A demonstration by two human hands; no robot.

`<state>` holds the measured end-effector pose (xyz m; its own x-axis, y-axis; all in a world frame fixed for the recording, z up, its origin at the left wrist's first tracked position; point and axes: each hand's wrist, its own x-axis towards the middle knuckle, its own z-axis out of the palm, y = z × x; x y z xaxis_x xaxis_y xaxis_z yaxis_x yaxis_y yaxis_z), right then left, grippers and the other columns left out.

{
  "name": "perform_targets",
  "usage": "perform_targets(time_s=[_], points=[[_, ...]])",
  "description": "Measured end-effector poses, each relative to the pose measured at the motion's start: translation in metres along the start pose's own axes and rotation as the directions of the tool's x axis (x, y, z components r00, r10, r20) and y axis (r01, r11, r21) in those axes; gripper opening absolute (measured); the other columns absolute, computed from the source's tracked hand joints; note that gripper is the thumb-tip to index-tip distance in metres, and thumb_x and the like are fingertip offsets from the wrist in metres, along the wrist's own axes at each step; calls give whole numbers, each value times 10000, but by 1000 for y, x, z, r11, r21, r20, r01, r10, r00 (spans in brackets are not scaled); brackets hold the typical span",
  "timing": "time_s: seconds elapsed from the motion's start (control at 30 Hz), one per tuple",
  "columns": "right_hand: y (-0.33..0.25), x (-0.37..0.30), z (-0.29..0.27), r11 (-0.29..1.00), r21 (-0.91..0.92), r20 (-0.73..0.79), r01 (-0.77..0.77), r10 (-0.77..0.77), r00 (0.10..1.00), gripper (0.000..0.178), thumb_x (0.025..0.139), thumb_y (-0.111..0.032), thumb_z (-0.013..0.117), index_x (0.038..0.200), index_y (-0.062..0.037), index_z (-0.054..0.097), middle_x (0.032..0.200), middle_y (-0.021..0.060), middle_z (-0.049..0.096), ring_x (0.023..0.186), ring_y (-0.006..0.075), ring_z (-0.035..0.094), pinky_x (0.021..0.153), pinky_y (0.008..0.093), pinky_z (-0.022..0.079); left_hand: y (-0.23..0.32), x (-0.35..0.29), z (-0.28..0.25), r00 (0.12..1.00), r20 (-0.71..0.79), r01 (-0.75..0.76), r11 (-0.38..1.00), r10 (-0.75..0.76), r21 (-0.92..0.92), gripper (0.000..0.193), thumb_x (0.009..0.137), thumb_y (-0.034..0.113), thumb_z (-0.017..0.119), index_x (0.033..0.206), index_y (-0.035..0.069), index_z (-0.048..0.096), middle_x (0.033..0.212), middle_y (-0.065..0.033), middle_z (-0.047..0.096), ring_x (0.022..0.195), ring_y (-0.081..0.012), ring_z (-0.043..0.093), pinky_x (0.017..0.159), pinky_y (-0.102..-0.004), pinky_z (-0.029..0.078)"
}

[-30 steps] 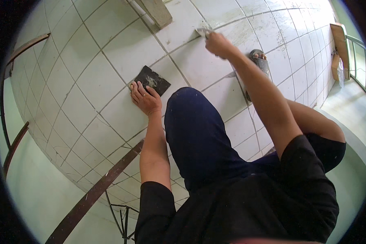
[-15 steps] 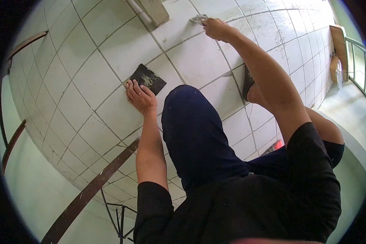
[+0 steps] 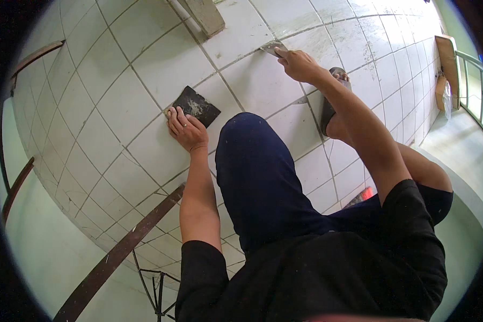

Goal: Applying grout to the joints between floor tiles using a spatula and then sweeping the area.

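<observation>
On the white tiled floor (image 3: 139,155), my left hand (image 3: 187,129) rests with curled fingers gripping the lower left edge of a black square sheet (image 3: 198,106). Pale, paste-like smears mark the sheet's upper face. Farther off to the right, my right hand (image 3: 301,65) is closed round the handle of a putty knife (image 3: 271,47). Its blade lies low against a tile, beside a grout line; whether the edge touches cannot be made out. My fingers hide most of the handle.
My bent knee (image 3: 252,134) stands between my arms, and my sandalled foot (image 3: 329,110) is under the right forearm. A wooden post (image 3: 206,21) meets the floor at the far side. A brown bar (image 3: 121,252) crosses the lower left, near a black metal frame (image 3: 158,290).
My right hand and the putty knife have come nearer to me and slightly right, uncovering more of my foot. My left hand and the black sheet have barely moved.
</observation>
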<state>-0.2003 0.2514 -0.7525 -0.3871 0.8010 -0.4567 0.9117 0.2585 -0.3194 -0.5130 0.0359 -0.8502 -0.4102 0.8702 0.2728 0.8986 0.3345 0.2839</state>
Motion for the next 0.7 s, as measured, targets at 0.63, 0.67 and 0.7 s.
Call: perform_targets(time_s=[0.63,0.67,0.7], points=[[-23,71,2,988,-97,89,120,-112,990,351,922,-100,543,1247,32,557,1015,244,704,883,431,698,787,523,566,-19,-7,-6,999,48,5,998,-8,61,422,1016,196,441,1389,10,512,1454,-172,503,1391,-346,427,1164,-516,305],[-29,83,3,978,-127,90,164,-154,984,359,917,-94,545,1254,28,554,1021,233,708,882,424,699,788,520,567,-23,-12,-9,998,57,8,997,-13,75,422,1016,196,441,1389,10,512,1454,-172,503,1391,-346,427,1164,-516,305],[-51,102,1,980,-111,104,163,-152,983,364,917,-100,527,1259,21,557,1031,224,709,873,400,708,777,513,571,-34,-16,-15,999,50,13,996,-18,89,420,1014,197,443,1382,10,520,1452,-171,505,1387,-347,433,1161,-516,309]])
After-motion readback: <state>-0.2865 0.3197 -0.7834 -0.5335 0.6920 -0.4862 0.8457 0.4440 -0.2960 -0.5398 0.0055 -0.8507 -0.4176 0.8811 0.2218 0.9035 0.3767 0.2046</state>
